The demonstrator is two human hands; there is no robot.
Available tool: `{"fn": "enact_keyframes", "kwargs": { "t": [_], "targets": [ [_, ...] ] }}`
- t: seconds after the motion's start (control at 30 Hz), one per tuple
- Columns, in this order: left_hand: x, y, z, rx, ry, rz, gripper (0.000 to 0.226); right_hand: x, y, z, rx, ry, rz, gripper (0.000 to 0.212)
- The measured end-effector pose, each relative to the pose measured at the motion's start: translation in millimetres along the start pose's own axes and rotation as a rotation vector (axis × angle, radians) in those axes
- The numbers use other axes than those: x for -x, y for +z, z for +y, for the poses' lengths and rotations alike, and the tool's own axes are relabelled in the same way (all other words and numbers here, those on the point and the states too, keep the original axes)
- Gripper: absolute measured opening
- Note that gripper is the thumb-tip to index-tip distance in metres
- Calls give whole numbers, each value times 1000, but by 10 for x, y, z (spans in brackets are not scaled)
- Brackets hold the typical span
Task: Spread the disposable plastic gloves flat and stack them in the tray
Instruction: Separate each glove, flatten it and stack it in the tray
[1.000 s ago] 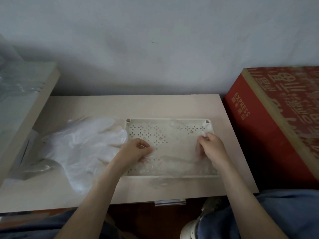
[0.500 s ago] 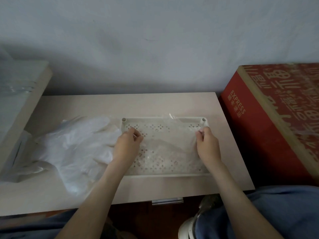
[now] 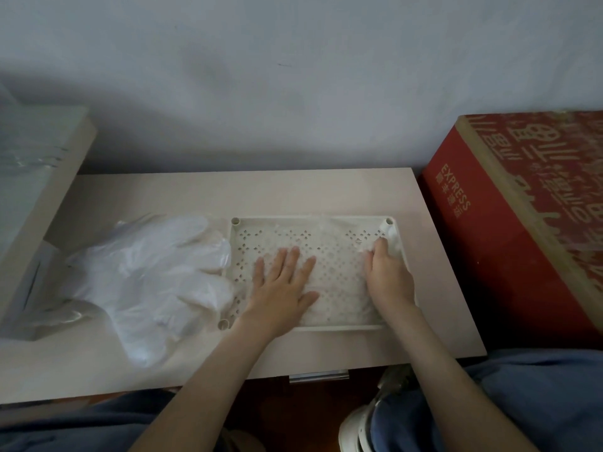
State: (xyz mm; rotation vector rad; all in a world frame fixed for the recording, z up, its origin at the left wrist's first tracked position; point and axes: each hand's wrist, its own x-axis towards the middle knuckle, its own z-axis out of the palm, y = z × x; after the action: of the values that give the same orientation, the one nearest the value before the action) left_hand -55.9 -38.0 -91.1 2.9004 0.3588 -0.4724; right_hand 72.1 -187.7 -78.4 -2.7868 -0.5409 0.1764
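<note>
A cream perforated tray [image 3: 313,220] lies on the small beige table. A clear plastic glove [image 3: 339,265] is spread across the tray's floor. My left hand [image 3: 282,285] presses flat on the glove with straight, spread fingers in the tray's left half. My right hand [image 3: 386,275] has curled fingers and pinches the glove's edge near the tray's far right corner. A loose heap of more clear gloves [image 3: 143,282] lies on the table just left of the tray, touching its left rim.
A red cardboard box [image 3: 522,223] stands against the table's right side. A light shelf or board [image 3: 36,197] rises at the left edge. The wall runs close behind the table [image 3: 248,194]. My knees and a shoe [image 3: 359,429] show below the front edge.
My left hand let go of the glove's left edge and flattened onto it, sliding toward the tray's middle. My right hand kept its pinch at the far right corner.
</note>
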Motion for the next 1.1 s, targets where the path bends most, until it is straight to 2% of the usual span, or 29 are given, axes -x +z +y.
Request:
{"fn": "enact_keyframes", "kwargs": {
  "t": [0.13,0.2,0.27,0.33,0.4,0.47,0.53,0.6,0.8,1.0,1.03,1.1],
  "targets": [
    [-25,-18,-97,11,-22,-46,68,-29,29,7,10,40,-5,33],
    [-30,-6,-131,2,-9,-39,69,-16,40,0,41,18,61,43],
    [-33,6,-138,-9,-3,-18,71,18,53,-30,131,-87,173,52],
    [-45,13,-129,-11,-10,-7,71,69,42,-145,100,-274,294,50],
    [-58,8,-115,-1,-18,-4,69,127,48,-293,-2,-519,195,42],
    [-65,13,-123,-2,-3,14,75,189,100,-373,11,-655,-59,49],
    [-66,38,-148,-9,26,40,93,195,176,-279,90,-591,-273,56],
    [-64,55,-192,-11,37,55,100,151,227,-109,190,-465,-346,60],
    [-44,68,-228,-1,44,83,92,36,185,99,217,-239,-326,62],
    [62,33,-137,5,-11,27,83,-40,124,108,224,-300,-330,64],
    [79,23,-138,19,-23,54,87,-40,102,101,218,-294,-343,63],
    [126,-76,-167,76,-59,212,96,-3,39,46,215,-272,-330,61]
  ]
}}
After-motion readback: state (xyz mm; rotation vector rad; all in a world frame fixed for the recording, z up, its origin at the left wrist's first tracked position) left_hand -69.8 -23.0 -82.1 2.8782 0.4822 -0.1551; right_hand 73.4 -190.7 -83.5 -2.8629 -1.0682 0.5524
